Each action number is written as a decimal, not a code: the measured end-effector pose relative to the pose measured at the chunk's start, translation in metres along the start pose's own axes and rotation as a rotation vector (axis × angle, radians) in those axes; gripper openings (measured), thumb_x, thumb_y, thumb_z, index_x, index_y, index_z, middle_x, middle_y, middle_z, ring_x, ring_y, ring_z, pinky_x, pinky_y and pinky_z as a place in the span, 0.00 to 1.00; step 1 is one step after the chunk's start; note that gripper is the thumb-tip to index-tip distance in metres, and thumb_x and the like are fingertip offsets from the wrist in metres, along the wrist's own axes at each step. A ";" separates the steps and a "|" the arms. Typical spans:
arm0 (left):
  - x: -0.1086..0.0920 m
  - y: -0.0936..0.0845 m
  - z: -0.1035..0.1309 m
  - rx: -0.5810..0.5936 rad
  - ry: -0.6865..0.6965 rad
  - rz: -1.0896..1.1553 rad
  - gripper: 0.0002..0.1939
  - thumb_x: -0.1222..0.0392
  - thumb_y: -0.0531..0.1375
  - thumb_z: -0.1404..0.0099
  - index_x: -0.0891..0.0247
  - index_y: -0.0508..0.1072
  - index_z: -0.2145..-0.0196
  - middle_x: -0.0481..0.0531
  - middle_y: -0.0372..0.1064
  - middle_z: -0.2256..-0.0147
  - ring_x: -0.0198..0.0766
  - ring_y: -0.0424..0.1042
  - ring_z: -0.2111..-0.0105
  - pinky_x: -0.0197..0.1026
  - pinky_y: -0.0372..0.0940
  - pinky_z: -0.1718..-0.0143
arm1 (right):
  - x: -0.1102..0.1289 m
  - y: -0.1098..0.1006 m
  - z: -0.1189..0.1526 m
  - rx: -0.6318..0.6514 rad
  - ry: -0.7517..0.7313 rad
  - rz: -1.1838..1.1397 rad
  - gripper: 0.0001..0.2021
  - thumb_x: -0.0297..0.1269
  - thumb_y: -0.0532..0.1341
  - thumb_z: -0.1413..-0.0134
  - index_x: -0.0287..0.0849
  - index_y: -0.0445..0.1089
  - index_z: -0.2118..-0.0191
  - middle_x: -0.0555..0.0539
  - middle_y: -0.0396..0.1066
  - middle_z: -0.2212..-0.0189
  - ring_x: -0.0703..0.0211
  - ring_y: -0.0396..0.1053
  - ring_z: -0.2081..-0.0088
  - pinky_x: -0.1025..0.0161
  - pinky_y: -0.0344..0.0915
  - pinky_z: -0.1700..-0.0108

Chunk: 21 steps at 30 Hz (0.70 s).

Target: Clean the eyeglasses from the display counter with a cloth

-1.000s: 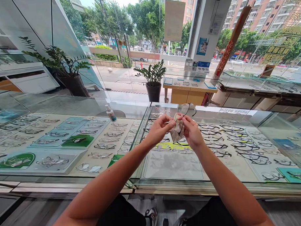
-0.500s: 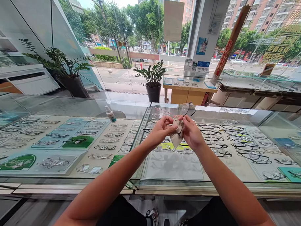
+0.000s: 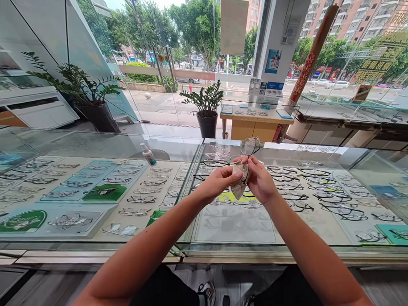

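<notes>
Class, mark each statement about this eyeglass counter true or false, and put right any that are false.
1. The left hand holds a cloth. True.
2. The right hand is empty. False: the right hand holds a pair of eyeglasses.
3. A white bottle is to the left of both hands. True.
4. The plant straight ahead grows in a bright red pot. False: its pot is dark.
5. Other frames are displayed in the counter. True.

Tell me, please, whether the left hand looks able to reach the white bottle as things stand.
Probably yes: nothing visible stands between the left hand and the white bottle, though that hand holds the cloth and would likely need to let go first.
</notes>
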<state>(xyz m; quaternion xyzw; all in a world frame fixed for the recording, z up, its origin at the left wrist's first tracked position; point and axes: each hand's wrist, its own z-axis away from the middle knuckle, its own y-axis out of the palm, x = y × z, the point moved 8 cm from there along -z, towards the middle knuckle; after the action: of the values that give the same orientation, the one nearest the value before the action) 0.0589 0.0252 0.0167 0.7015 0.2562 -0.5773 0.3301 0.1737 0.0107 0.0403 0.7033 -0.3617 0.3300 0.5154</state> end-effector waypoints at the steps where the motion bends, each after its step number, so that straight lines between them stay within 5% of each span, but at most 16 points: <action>1: -0.001 -0.001 0.000 -0.005 0.015 0.001 0.27 0.36 0.76 0.37 0.66 0.84 0.58 0.54 0.78 0.62 0.38 0.72 0.63 0.41 0.64 0.56 | 0.000 0.000 0.000 0.003 0.005 -0.012 0.15 0.54 0.75 0.43 0.50 0.76 0.65 0.49 0.81 0.52 0.53 0.75 0.53 0.58 0.72 0.50; 10: -0.009 0.006 0.003 0.012 0.047 0.044 0.26 0.41 0.78 0.39 0.65 0.85 0.55 0.56 0.79 0.60 0.39 0.73 0.63 0.40 0.67 0.58 | -0.003 -0.003 -0.003 -0.001 -0.005 -0.006 0.16 0.55 0.75 0.43 0.50 0.74 0.65 0.47 0.80 0.47 0.49 0.75 0.44 0.55 0.73 0.44; 21: -0.002 0.002 0.002 -0.083 0.026 0.101 0.27 0.44 0.82 0.46 0.67 0.85 0.58 0.54 0.78 0.63 0.36 0.73 0.65 0.39 0.66 0.61 | -0.005 0.005 0.000 0.035 0.049 -0.010 0.18 0.57 0.77 0.46 0.51 0.75 0.64 0.48 0.82 0.47 0.49 0.79 0.47 0.54 0.75 0.46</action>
<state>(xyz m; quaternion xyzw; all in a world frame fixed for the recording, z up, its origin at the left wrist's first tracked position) 0.0587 0.0229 0.0188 0.7065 0.2484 -0.5397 0.3844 0.1672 0.0102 0.0385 0.7057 -0.3397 0.3511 0.5131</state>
